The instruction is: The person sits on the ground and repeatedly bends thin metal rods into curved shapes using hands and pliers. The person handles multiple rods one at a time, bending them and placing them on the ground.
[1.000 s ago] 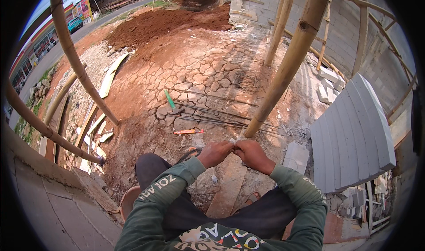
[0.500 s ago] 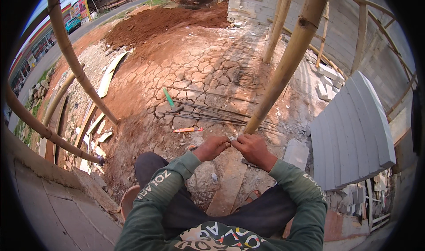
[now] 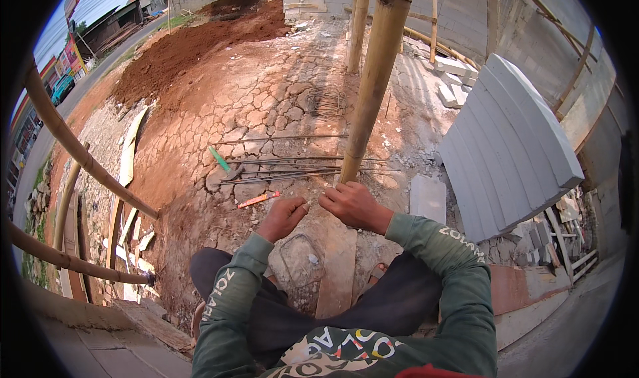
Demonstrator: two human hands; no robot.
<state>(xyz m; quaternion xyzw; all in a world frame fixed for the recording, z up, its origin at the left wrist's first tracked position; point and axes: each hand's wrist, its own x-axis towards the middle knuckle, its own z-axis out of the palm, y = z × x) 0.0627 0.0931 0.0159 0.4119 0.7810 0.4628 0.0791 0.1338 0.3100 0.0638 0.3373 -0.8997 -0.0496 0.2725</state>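
Observation:
My left hand (image 3: 284,219) is closed, raised over the ground in front of my left knee. A short gap to its right, my right hand (image 3: 353,205) is closed too, just below the foot of an upright bamboo pole (image 3: 365,105) as seen from above. Whatever the fingers hold is too small or hidden to make out. Beyond my hands lie several thin dark metal rods (image 3: 286,175), with a green-handled hammer (image 3: 220,160) at their left ends. A slim red-orange object (image 3: 259,200) rests near my left hand. Between my legs runs a wooden board (image 3: 338,265).
Grey blocks (image 3: 509,151) stand stacked at the right, with a flat block (image 3: 428,199) beside them. Bamboo poles (image 3: 90,165) slant across the left. Coiled wire (image 3: 327,103) lies on cracked soil; a red earth mound (image 3: 200,41) rises farther off.
My hands have moved apart from nearly touching, the left one shifting left and toward me. My view has turned right, so the surroundings appear farther left.

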